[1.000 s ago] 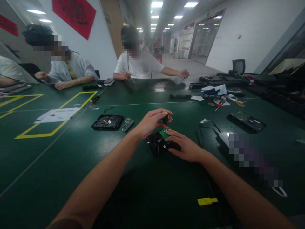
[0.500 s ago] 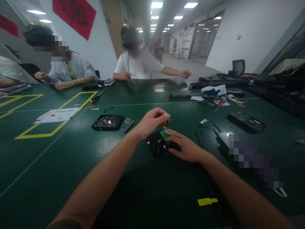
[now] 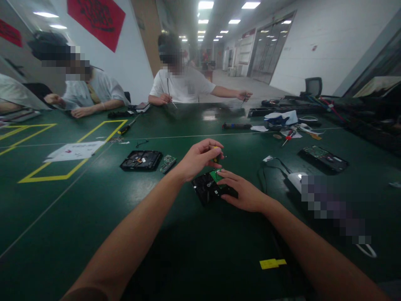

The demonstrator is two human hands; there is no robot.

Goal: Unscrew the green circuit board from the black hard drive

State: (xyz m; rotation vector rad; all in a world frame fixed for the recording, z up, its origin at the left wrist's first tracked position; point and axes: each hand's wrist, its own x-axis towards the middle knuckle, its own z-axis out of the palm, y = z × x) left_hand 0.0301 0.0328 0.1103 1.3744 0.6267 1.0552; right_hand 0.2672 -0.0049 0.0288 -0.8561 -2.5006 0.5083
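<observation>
My left hand (image 3: 200, 156) is closed on a screwdriver (image 3: 216, 158) with a yellow and black handle, held upright. Its tip end reaches down to the green circuit board (image 3: 216, 176) of a black hard drive (image 3: 203, 188) lying on the table. My right hand (image 3: 242, 190) rests over the drive's right side, fingers stretched apart, fingertips on the board and near edge. That hand hides part of the drive. Left of it lie a loose circuit board (image 3: 168, 164) and another black drive (image 3: 142, 161).
A power strip (image 3: 294, 179) with a cable lies to the right, with another drive (image 3: 322, 159) behind it. A red screwdriver (image 3: 288, 137) and a dark-handled tool (image 3: 236, 126) lie farther back. Yellow tape (image 3: 272, 264) is near me. Co-workers (image 3: 183, 85) sit across the green table (image 3: 78, 225).
The fingers of my left hand have shifted slightly up around the screwdriver handle. My right hand stays on the drive. Across the table, a co-worker's outstretched hand has turned a little.
</observation>
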